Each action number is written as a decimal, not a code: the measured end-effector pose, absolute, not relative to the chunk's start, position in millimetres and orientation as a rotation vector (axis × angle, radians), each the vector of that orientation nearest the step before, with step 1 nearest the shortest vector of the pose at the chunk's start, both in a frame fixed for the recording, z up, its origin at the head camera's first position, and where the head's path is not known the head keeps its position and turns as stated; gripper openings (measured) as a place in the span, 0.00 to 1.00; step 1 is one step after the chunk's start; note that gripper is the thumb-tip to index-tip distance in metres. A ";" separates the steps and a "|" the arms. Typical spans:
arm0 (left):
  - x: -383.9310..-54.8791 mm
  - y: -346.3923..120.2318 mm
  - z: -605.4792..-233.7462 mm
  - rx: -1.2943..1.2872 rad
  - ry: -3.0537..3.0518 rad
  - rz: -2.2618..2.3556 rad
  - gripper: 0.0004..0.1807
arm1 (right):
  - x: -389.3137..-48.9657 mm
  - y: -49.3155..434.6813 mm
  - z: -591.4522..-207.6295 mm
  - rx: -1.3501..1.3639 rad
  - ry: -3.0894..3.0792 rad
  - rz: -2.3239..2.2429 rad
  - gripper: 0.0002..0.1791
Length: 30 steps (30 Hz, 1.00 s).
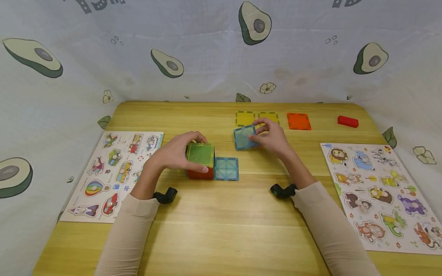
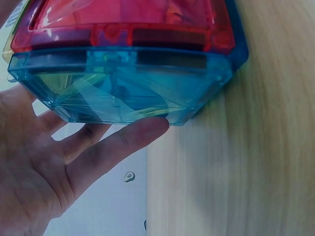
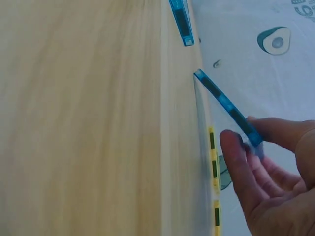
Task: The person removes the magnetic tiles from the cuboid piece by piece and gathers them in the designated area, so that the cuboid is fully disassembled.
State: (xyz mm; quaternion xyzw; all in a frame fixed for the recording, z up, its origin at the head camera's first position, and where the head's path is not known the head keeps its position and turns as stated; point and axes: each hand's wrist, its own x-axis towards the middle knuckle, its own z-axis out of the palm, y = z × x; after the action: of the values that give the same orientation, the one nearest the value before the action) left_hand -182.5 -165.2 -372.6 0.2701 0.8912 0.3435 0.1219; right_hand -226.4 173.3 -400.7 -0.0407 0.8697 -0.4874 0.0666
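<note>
My left hand point(image 1: 174, 152) holds a box of magnetic tiles point(image 1: 200, 154), its thumb across the near side and its fingers at the far side. The top looks green-yellow and the near wall red; a blue side point(image 2: 118, 96) shows in the left wrist view. Against the box's right side, a blue magnetic tile point(image 1: 226, 168) lies flat on the table. Farther right, my right hand point(image 1: 273, 138) pinches another blue magnetic tile point(image 1: 243, 138) by its right edge, between thumb and fingers. In the right wrist view that tile point(image 3: 229, 107) is seen edge-on, tilted and raised off the table.
Two yellow tiles point(image 1: 245, 118), an orange tile point(image 1: 299, 121) and a red block point(image 1: 348, 121) lie along the wooden table's back edge. A vehicle puzzle board point(image 1: 152, 135) is at left, an animal puzzle board point(image 1: 380, 195) at right. A patterned cloth point(image 1: 214, 34) hangs behind.
</note>
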 end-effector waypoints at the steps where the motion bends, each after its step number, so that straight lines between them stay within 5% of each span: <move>1: -182.5 -165.0 -372.8 0.791 2.599 1.003 0.41 | -226.9 172.5 -401.8 -0.099 2.644 -1.442 0.28; 30: -183.3 -165.4 -373.5 0.790 2.588 0.998 0.41 | -228.4 174.1 -409.6 -0.145 2.748 -1.164 0.30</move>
State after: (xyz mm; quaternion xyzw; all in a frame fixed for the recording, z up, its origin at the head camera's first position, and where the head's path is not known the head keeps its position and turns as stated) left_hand -183.3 -165.4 -373.5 0.2718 0.8899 0.3431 0.1283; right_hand -228.4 174.1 -409.6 -0.0482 0.9170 -0.3885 0.0766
